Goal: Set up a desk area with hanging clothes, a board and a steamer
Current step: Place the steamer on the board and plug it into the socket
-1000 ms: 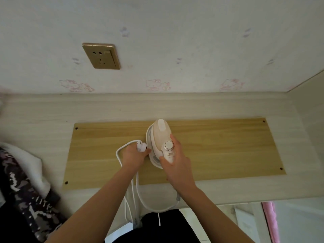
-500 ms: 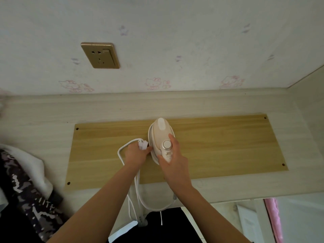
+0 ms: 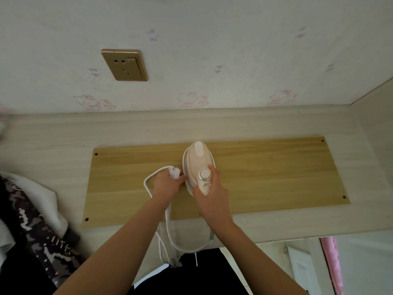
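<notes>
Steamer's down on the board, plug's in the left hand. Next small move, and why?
Probably carry the plug up-left to the wall socket. The steamer rests on the wooden board under the right hand, the left hand grips the plug, the socket is empty, and the cord hangs slack.

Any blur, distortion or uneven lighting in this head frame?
Head view: wide-angle bowing curves the pale wooden desk; centre sharp on the white-and-pink handheld steamer; dark patterned clothes at left underlit and soft; far-left edge smeared.
</notes>
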Action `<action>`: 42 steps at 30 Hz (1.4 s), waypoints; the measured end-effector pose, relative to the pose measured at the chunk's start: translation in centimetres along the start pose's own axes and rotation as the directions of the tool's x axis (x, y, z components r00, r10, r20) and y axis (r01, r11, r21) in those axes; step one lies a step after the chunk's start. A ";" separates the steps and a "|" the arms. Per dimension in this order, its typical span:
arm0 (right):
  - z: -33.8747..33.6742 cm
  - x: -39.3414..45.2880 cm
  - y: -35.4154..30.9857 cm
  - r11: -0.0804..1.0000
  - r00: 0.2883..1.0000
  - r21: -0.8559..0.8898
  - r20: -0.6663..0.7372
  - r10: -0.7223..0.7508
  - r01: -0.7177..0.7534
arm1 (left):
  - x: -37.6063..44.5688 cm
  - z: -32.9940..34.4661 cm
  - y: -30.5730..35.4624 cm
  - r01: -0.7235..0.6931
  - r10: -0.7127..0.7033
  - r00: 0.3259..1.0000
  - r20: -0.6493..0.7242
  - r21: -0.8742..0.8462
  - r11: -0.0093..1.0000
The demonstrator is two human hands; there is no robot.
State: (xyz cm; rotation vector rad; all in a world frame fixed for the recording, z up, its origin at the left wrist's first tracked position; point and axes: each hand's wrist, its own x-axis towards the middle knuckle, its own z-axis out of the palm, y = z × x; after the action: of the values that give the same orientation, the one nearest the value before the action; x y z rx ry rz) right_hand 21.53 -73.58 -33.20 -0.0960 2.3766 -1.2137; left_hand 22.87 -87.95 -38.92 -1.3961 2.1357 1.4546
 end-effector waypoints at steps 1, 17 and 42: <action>0.0 0.0 0.0 1.000 1.000 -0.014 0.007 0.006 -0.006 | -0.2 -0.3 -0.1 -0.009 0.009 1.000 0.003 -0.032 0.999; 0.9 -0.7 -8.8 0.934 0.873 -0.178 0.443 -0.207 0.311 | -6.2 -9.0 -0.9 0.009 0.077 0.994 0.084 -0.733 0.680; -1.5 -1.5 -15.4 0.884 0.716 0.375 0.533 -0.451 0.278 | -11.4 -14.5 -0.1 -0.368 0.308 0.926 -0.217 -0.697 0.616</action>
State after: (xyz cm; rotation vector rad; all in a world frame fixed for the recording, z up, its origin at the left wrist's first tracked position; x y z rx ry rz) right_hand 20.00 -81.43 -19.81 -0.7914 1.6424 -1.4046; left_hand 33.65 -93.06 -24.88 -1.2723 2.0050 2.6737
